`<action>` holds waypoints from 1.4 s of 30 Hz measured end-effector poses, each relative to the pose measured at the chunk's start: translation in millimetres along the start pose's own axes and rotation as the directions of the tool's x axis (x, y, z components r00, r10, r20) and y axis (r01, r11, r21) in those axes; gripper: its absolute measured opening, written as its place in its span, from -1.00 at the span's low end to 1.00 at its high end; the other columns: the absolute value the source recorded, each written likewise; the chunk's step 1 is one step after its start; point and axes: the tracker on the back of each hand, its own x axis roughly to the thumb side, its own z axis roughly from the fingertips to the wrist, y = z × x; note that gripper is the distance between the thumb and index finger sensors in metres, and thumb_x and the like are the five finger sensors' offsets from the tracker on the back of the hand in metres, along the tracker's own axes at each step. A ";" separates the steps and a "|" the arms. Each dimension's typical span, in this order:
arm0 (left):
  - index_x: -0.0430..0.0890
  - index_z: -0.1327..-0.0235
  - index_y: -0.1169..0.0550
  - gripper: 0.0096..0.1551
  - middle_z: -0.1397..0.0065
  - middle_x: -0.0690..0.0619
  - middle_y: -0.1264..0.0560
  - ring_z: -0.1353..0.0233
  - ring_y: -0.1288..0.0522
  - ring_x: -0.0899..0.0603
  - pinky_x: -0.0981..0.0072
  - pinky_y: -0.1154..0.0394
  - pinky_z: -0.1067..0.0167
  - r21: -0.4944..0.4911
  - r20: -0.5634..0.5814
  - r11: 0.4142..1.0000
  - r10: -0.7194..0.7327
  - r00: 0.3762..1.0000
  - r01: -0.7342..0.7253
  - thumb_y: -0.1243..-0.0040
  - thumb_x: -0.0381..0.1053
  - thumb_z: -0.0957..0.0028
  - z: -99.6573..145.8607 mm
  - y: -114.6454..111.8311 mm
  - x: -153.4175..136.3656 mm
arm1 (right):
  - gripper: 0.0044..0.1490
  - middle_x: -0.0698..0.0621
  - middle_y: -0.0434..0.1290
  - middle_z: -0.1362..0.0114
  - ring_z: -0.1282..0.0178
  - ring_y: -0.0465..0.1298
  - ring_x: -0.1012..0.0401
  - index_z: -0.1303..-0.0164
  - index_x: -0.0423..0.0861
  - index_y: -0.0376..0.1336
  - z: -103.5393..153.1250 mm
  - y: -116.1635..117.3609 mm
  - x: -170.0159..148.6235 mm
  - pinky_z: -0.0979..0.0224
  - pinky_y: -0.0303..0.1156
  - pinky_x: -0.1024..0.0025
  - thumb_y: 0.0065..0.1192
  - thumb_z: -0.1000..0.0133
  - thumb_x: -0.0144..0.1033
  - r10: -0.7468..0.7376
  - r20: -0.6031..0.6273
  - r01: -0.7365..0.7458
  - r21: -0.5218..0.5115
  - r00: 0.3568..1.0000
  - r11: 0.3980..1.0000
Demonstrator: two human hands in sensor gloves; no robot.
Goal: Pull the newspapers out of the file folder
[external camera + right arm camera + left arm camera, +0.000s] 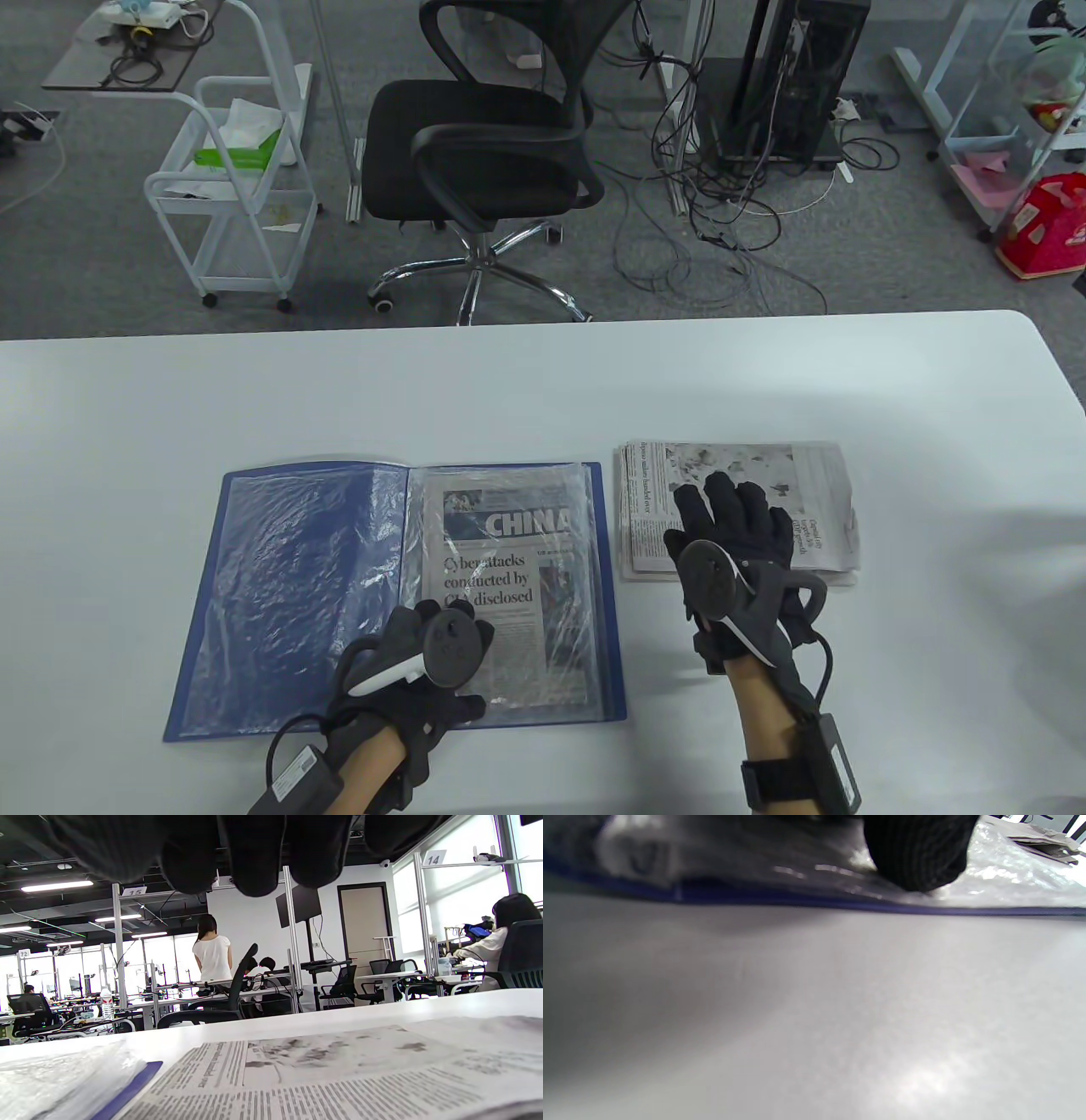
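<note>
Working near to far, we find a white table point(254, 399). The left hand point(424, 671) rests on the open file folder point(288, 594), its grip unclear; one newspaper point(501, 586) remains sleeved. The right hand point(738, 543), fingers spread, hovers over the newspaper stack point(814, 509) just beside. Beyond: one office chair point(484, 153), one cart point(229, 195).

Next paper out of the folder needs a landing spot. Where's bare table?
Bare table runs along the far edge, beyond the open blue folder and the newspaper stack. More bare room right of the stack, and left of the folder. Crowded: the narrow strip between folder and stack, the right hand over the stack, and the left hand on the folder's near edge.
</note>
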 end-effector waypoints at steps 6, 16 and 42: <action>0.00 -0.64 -0.11 -0.08 -0.71 -0.11 0.14 -0.62 0.14 -0.50 -0.40 0.04 -0.41 0.039 -0.006 0.999 0.011 1.000 -0.011 -0.17 0.16 -0.03 3.1 10.8 4.2 | -0.29 0.00 0.31 -0.60 -0.60 0.33 -0.15 -0.35 0.23 0.25 0.2 0.1 -6.6 -0.48 0.19 -0.31 0.16 0.06 0.11 -0.032 -0.021 0.032 -0.002 0.999 0.999; -0.09 -0.67 -0.09 -0.03 -0.73 -0.25 0.06 -0.62 0.01 -0.58 -0.44 -0.10 -0.39 0.201 -0.034 0.977 0.072 0.997 -0.064 -0.11 0.23 -0.04 -18.4 39.3 64.1 | -0.30 0.00 0.31 -0.61 -0.61 0.33 -0.14 -0.35 0.23 0.26 0.5 0.6 2.9 -0.49 0.19 -0.31 0.16 0.06 0.11 -0.073 -0.014 0.073 -0.001 0.997 0.997; -0.20 -0.51 -0.50 -0.27 -0.61 -0.33 -0.37 -0.50 -0.45 -0.51 -0.31 -0.42 -0.27 0.631 -0.041 0.650 0.572 0.819 -0.423 -0.11 0.07 -0.08 60.5 83.5 -26.0 | -0.30 -0.01 0.33 -0.59 -0.59 0.35 -0.14 -0.34 0.22 0.26 0.3 -3.7 -1.4 -0.48 0.21 -0.30 0.16 0.06 0.11 -0.155 -0.033 0.155 -0.017 0.987 0.988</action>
